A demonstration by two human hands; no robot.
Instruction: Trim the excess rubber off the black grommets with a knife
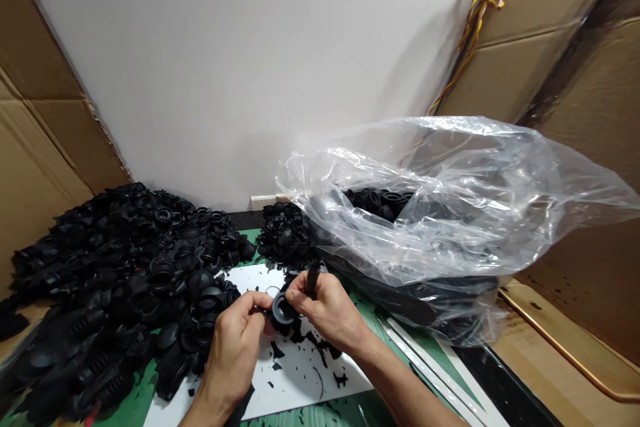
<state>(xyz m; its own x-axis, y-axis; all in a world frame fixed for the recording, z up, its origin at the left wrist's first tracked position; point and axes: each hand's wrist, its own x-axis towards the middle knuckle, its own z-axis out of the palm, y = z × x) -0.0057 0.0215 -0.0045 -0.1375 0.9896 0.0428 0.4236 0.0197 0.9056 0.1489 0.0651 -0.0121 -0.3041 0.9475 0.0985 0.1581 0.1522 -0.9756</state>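
Observation:
Over a white sheet (pixel 295 380), a black rubber bellows-like part with a round rim (pixel 284 309) is between my hands, its ring-shaped opening facing up. My left hand (pixel 233 340) pinches its left edge between thumb and fingertips. My right hand (pixel 333 310) is closed at its upper right edge, thumb and index finger on the rim. A dark, narrow object (pixel 313 279) sticks up from the right fist; its kind does not show. Black rubber scraps (pixel 341 380) and thin trimmings lie scattered on the sheet below.
A large heap of black rubber parts (pixel 165 260) spreads at left on the green surface. A smaller pile of scraps (pixel 286 230) sits behind my hands. At right stands a clear plastic bag (pixel 450 213) with black parts inside. Cardboard (pixel 45 100) and white strips (pixel 435 373) flank the area.

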